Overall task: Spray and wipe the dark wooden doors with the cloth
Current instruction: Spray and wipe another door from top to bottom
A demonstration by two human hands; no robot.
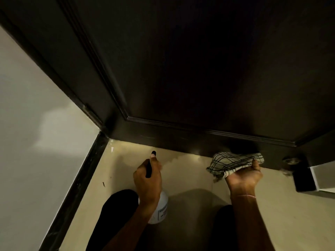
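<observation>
A dim corner of pale floor [190, 178] meets a dark wooden door [199, 69]. Low at the door's bottom rail, the right hand [244, 175] grips a checked cloth [233, 162] against the wood. The left hand [147, 178] holds a white spray bottle [161, 209], finger on its black trigger. Risk: spray could miss onto the floor, leaving it slippery.
</observation>
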